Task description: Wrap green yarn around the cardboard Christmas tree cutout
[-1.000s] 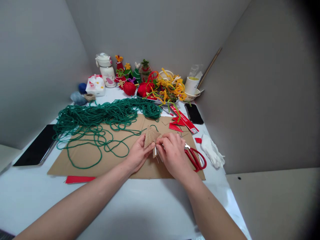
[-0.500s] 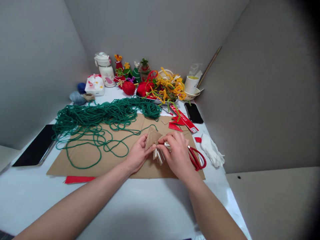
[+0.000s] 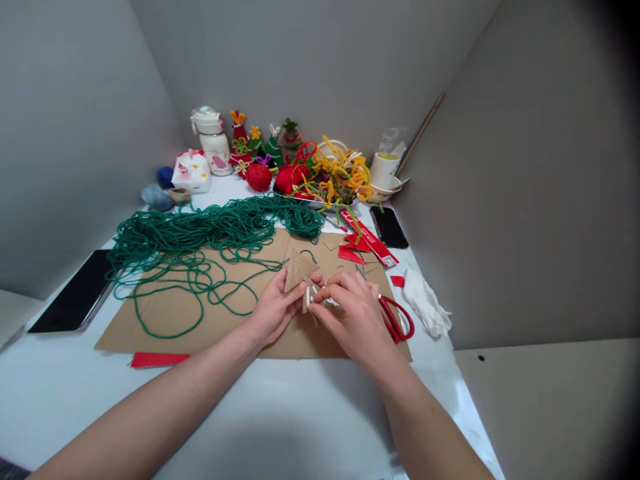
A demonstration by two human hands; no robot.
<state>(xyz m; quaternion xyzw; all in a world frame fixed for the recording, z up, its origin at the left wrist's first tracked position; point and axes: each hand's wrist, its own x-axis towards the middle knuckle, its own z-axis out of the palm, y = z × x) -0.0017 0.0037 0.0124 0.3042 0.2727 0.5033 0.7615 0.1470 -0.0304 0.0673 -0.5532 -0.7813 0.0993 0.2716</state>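
My left hand (image 3: pixel 273 310) pinches a small folded brown cardboard piece (image 3: pixel 298 271) and holds it just above the big cardboard sheet (image 3: pixel 165 313). My right hand (image 3: pixel 353 313) is closed on the lower edge of the same piece, where thin white strips (image 3: pixel 310 295) stick out between my fingers. A tangle of green cord (image 3: pixel 200 230) lies left of my hands, with one strand running up to the cardboard piece. Red-handled scissors (image 3: pixel 397 320) lie just right of my right hand.
A dark tablet (image 3: pixel 75 293) lies at the left edge, a black phone (image 3: pixel 389 228) at the right. Red card scraps (image 3: pixel 367 243), a white glove (image 3: pixel 425 303), red yarn balls (image 3: pixel 259 177), pipe cleaners (image 3: pixel 340 177), a white bottle (image 3: pixel 213 140) and a cup (image 3: pixel 383 170) crowd the back.
Both hands stayed in the same spot. My right fingers shifted along the bottom of the cardboard piece, and the white strips moved with them.
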